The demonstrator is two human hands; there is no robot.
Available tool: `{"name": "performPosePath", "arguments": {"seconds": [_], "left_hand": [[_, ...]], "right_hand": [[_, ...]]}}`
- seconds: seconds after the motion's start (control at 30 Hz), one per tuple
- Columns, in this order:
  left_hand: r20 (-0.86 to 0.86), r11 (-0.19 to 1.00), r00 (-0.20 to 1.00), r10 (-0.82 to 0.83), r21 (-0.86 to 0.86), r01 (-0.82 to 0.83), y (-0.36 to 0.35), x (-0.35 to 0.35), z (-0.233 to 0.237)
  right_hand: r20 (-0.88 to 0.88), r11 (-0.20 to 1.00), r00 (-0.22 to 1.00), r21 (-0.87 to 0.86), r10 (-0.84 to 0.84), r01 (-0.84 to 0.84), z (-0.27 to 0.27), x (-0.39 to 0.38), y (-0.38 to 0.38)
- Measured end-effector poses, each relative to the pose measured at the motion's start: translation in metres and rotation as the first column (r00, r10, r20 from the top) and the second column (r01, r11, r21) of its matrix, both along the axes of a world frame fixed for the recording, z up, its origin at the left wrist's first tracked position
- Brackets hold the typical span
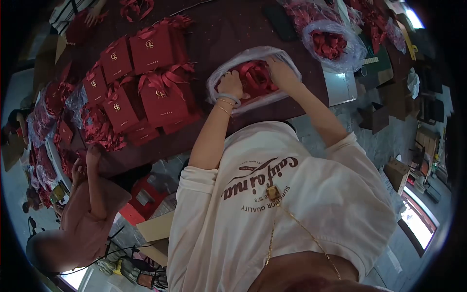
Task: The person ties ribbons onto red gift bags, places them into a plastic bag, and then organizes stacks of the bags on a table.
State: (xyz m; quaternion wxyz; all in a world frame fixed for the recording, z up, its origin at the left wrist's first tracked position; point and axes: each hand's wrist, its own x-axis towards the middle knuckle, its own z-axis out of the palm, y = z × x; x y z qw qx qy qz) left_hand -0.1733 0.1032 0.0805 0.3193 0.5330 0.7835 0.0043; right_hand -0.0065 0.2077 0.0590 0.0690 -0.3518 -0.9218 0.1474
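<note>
A clear plastic bag lies on the dark red table with its mouth spread wide. Inside it are red paper gift bags with ribbons. At the bag's left side, my left hand has its fingers curled around the plastic edge, thumb toward the red contents. My right hand grips the far right part of the rim, with its fingertips partly hidden by the plastic.
Rows of red gift bags stand left on the table. Another filled plastic bag sits at the far right, near a dark flat object. A co-worker is at lower left; another person's hand shows at upper left.
</note>
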Motion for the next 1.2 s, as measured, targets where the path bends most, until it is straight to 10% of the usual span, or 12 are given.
{"name": "performPosePath", "arguments": {"seconds": [0.23, 0.33, 0.43, 0.57, 0.7, 0.87, 1.03, 1.1, 1.2], "left_hand": [[0.021, 1.000, 1.000, 0.003, -0.006, -0.003, -0.002, 0.001, 0.000], [0.032, 0.999, 0.999, -0.019, 0.046, 0.018, -0.003, -0.006, -0.003], [0.093, 0.998, 0.995, -0.043, 0.054, 0.038, -0.001, -0.005, -0.004], [0.093, 0.999, 0.995, -0.028, 0.038, 0.025, -0.003, -0.005, 0.000], [0.068, 0.997, 0.998, -0.013, 0.073, 0.008, -0.002, -0.002, -0.008], [0.065, 0.999, 0.998, 0.004, 0.049, -0.007, -0.003, 0.000, 0.001], [0.042, 0.971, 0.997, -0.061, 0.234, 0.050, -0.026, 0.000, -0.007], [-0.115, 0.727, 0.986, -0.118, 0.666, 0.165, -0.050, 0.004, -0.014], [-0.145, 0.684, 0.939, -0.313, 0.651, 0.329, -0.090, 0.002, 0.010]], "right_hand": [[-0.150, 1.000, 0.989, 0.019, -0.007, 0.010, 0.028, -0.040, -0.023], [-0.013, 0.942, 0.962, -0.208, -0.274, 0.265, 0.019, -0.029, -0.001], [-0.276, 0.997, 0.958, 0.007, -0.070, 0.075, -0.014, -0.006, 0.008], [0.184, 0.921, 0.919, -0.116, -0.349, 0.373, -0.012, -0.003, 0.000], [0.256, 0.931, 0.910, -0.079, -0.327, 0.357, 0.077, -0.018, -0.037], [0.004, 0.984, 0.988, 0.093, 0.155, -0.155, 0.067, -0.030, -0.061], [0.204, 0.986, 0.967, -0.091, 0.153, -0.137, 0.030, -0.030, -0.044], [0.398, 0.888, 0.882, 0.268, 0.252, -0.374, 0.030, -0.037, -0.045], [0.418, 0.843, 0.836, 0.244, 0.355, -0.480, 0.025, -0.052, -0.047]]}}
